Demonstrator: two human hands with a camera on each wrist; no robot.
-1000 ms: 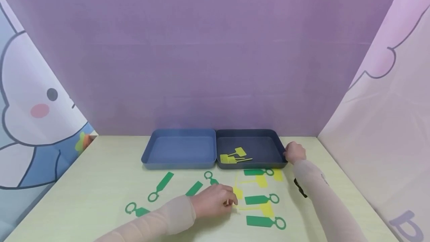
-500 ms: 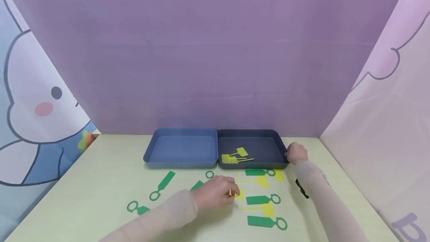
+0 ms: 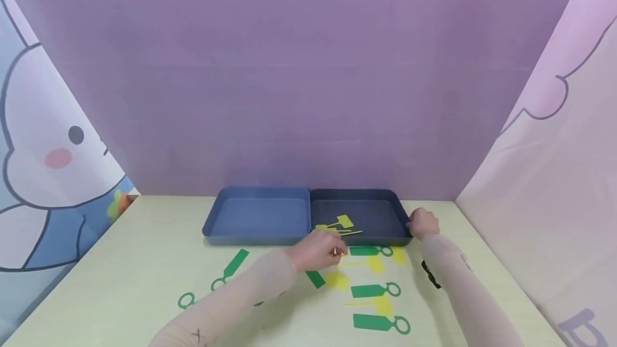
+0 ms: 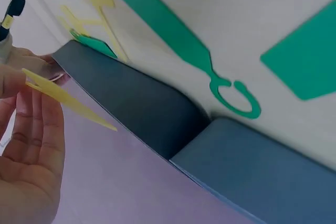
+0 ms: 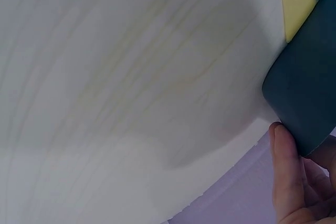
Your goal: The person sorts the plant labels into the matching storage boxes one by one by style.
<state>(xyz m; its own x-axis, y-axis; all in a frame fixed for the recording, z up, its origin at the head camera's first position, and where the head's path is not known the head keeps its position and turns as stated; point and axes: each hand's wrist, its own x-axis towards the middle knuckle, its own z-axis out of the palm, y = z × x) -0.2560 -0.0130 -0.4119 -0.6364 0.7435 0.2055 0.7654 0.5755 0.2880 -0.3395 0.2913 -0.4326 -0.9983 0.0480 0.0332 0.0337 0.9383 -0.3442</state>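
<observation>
- We see a screened tabletop booth, its wider room unclear.
- Our clues: purple backdrop, cartoon-printed side panels, pale table.

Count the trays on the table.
2: the blue tray on the left, and the dark tray beside it on the right, its outer side held by the right hand. No others show.

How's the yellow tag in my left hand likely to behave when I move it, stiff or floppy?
The yellow tag is probably fairly stiff, since it sticks out straight from your left hand without visible droop. It's likely light: it looks thin, and just a pinch holds it.
</observation>
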